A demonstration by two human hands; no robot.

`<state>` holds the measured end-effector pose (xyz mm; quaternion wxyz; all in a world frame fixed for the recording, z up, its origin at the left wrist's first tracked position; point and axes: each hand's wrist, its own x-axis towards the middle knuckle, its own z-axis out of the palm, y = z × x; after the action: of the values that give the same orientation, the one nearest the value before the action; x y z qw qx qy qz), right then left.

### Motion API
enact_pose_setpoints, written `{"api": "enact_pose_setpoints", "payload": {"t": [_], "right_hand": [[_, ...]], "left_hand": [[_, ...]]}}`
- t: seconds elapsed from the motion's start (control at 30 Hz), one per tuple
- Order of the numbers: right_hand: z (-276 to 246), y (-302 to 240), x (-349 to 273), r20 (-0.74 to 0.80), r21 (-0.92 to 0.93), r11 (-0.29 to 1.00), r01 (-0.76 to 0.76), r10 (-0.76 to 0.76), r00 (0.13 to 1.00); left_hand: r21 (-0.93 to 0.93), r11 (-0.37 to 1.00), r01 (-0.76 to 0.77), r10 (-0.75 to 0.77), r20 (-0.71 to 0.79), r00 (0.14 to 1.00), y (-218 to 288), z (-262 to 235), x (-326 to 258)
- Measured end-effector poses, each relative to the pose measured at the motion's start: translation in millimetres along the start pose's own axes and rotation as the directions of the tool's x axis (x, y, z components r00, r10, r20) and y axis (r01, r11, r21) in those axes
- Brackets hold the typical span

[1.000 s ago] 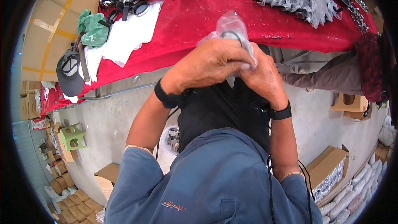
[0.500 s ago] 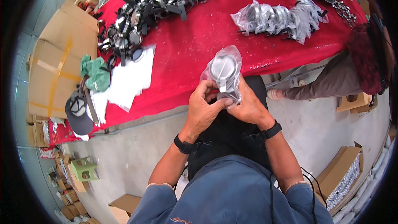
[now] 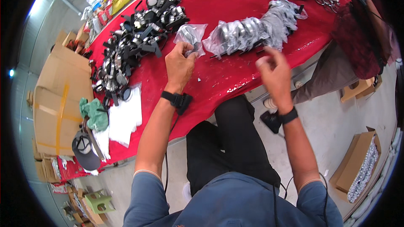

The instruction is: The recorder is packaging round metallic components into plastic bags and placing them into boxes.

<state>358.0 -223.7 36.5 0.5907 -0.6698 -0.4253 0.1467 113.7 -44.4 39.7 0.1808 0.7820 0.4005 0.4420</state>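
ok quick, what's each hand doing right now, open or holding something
Left hand: closed, pinching a clear-bagged metal piece.
Right hand: open, fingers loosely curled, nothing visible in it, near the bagged row.

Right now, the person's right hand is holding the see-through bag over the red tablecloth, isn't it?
Not quite: the head view shows the left hand, not the right hand, holding the see-through bag over the red tablecloth.
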Motion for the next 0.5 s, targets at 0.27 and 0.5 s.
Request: {"api": "enact_pose_setpoints", "payload": {"t": [0.27, 0.5], "right_hand": [[-14, 89, 107, -0.001, -0.626, 0.754, 0.199, -0.256, 0.967], [4, 94, 105, 0.041, -0.658, 0.729, 0.188, -0.214, 0.976]], "left_hand": [[0.204, 0.897, -0.391, 0.206, 0.590, 0.780, -3, 43, 45], [0.006, 1.000, -0.016, 0.004, 0.805, 0.594, 16, 3, 70]]}}
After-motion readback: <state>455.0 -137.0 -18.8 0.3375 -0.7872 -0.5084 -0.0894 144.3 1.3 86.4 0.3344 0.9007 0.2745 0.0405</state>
